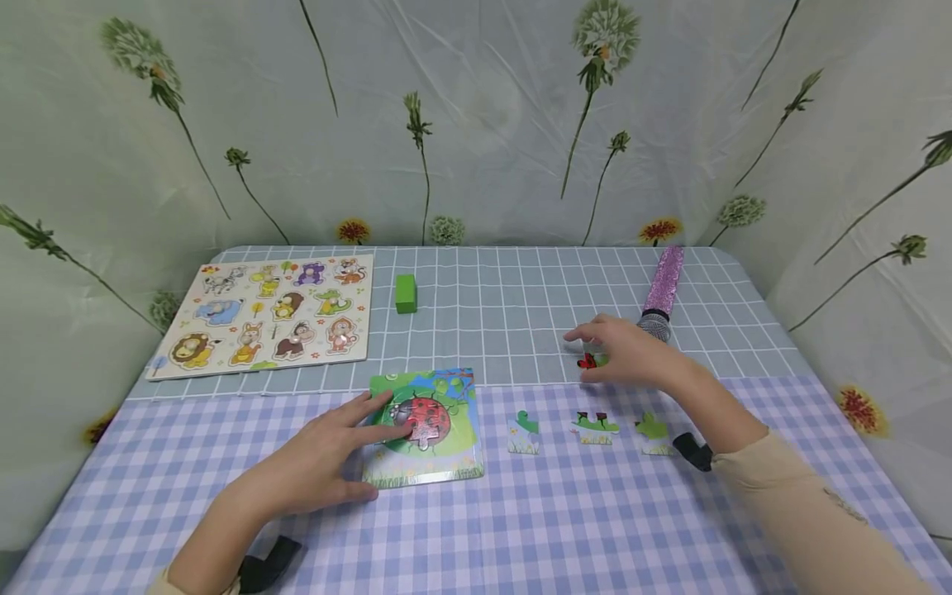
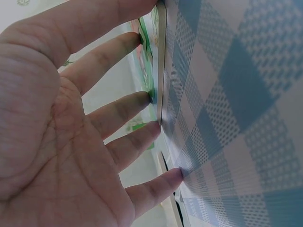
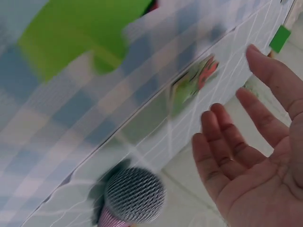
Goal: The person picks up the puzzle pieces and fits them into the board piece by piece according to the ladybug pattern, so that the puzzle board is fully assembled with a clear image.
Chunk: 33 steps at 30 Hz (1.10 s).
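Note:
My left hand [image 1: 327,454] rests with spread, fairly straight fingers on a square ladybug puzzle board [image 1: 457,463]; fingertips touch its left part and the cloth in the left wrist view. In the board's middle, several fitted pieces show a red ladybug [image 1: 435,409]. Over a small red-and-green puzzle piece [image 3: 196,80] hovers my right hand [image 1: 630,351], its fingers loosely bent and apart from the piece in the right wrist view. Three more loose pieces lie in a row right of the board: a left one [image 1: 524,434], a middle one [image 1: 595,427] and a right one [image 1: 654,434].
A microphone with a glittery pink handle [image 1: 664,285] lies just behind my right hand. At the back left is an animal peg puzzle [image 1: 253,307], with a green block [image 1: 405,293] beside it. A flowered curtain [image 1: 491,124] hangs behind the table.

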Tool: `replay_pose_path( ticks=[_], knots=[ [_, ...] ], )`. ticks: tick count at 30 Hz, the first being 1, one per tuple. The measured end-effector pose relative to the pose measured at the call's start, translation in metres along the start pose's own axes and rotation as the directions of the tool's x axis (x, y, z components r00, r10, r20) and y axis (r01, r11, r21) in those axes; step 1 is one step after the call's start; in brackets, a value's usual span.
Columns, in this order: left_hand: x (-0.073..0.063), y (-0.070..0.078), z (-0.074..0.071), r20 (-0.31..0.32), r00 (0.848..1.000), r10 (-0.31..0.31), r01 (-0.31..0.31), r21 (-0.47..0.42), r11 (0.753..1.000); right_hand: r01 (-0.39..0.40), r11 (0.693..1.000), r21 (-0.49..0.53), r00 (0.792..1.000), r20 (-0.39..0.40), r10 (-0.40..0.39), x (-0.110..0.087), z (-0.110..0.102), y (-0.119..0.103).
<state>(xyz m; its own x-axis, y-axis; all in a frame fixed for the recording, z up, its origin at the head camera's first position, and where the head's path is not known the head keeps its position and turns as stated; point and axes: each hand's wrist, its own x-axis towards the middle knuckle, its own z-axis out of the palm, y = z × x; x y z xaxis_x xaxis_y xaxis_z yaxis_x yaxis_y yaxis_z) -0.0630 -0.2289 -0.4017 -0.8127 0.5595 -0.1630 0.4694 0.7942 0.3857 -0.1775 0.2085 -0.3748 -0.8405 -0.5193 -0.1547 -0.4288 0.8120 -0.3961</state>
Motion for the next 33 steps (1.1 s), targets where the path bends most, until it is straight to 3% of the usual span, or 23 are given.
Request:
replay_pose_path(
  ticks=[6,12,33],
  knots=[
    [0.0,0.0,0.0,-0.003,1.0,-0.002,0.002,0.006,1.0,-0.05,0.998,-0.039,0.998,0.046,0.051,-0.009,-0.005,0.011],
    [0.001,-0.001,0.0,-0.002,1.0,-0.007,0.007,0.007,1.0,-0.023,0.998,-0.067,0.998,0.053,0.026,-0.011,-0.003,0.018],
    [0.002,0.0,0.0,-0.01,1.0,-0.023,0.023,0.017,1.0,-0.042,0.999,-0.011,0.998,0.036,0.042,-0.014,0.002,0.031]
  ],
)
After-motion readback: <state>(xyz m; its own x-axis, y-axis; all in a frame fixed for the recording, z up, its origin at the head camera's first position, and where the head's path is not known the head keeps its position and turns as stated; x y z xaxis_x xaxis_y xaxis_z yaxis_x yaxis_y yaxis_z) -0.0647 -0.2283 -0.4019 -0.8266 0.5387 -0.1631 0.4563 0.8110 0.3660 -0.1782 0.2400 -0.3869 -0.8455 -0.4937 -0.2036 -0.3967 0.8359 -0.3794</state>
